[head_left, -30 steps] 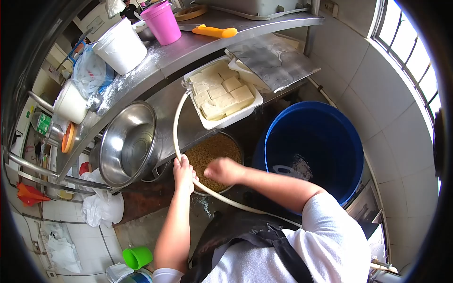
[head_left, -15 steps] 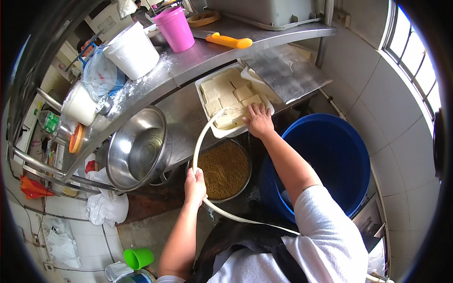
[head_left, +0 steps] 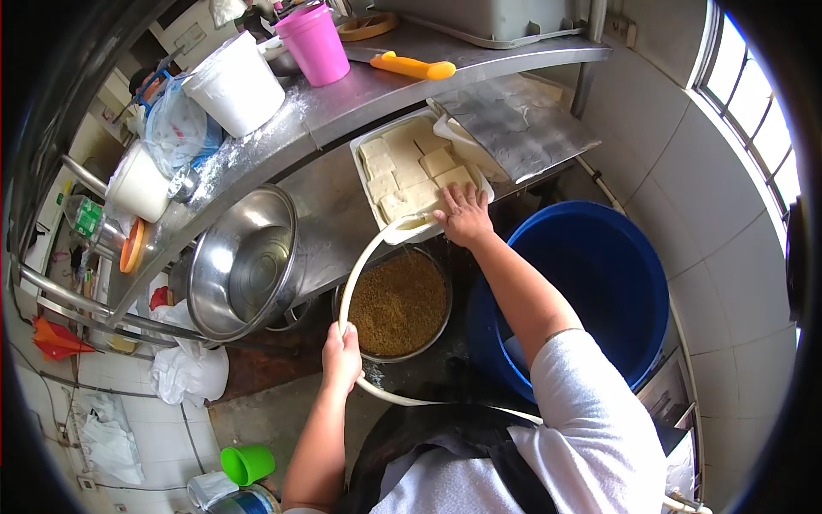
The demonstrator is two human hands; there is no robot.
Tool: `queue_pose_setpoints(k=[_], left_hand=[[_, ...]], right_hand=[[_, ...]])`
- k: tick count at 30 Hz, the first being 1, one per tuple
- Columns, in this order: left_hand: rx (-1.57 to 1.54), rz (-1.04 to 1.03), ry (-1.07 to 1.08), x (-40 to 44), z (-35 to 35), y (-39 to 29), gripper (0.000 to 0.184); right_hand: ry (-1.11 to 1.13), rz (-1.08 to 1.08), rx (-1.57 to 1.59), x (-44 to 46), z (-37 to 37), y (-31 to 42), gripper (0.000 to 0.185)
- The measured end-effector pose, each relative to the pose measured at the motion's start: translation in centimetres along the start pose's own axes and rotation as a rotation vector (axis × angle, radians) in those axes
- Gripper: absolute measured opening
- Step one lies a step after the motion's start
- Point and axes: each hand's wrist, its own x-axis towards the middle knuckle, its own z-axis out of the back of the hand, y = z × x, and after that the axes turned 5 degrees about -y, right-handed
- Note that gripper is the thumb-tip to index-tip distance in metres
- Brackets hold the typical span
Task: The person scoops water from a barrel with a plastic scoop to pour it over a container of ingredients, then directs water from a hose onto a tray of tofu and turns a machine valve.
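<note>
My left hand [head_left: 342,355] is wrapped around a pale hose [head_left: 358,272]. The hose arcs up to a white tub [head_left: 360,184], its end lying at the near rim, close to my right fingertips. Pale square blocks that look like tofu [head_left: 411,174] fill the tub in rows. My right hand [head_left: 465,216] lies with fingers spread over the blocks at the tub's near right corner. Whether water runs from the hose end is not clear.
Below the tub stands a round pan of brown grains [head_left: 398,304], with a large blue barrel [head_left: 655,291] to its right. A steel basin [head_left: 201,283] leans at the left. Above, a metal shelf [head_left: 342,107] carries buckets and an orange-handled tool [head_left: 413,66].
The hose end has shifted from over the blocks to the tub's near edge. My left hand has moved slightly left and down with the hose; my right hand stays on the blocks.
</note>
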Motion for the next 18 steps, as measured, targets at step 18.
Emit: queue_pose_setpoints(k=[18], left_hand=[[-0.108, -0.13, -0.033, 0.4, -1.5, -2.8, 0.028]], right_hand=[[-0.003, -0.004, -0.015, 0.0, -0.2, 0.1, 0.077]])
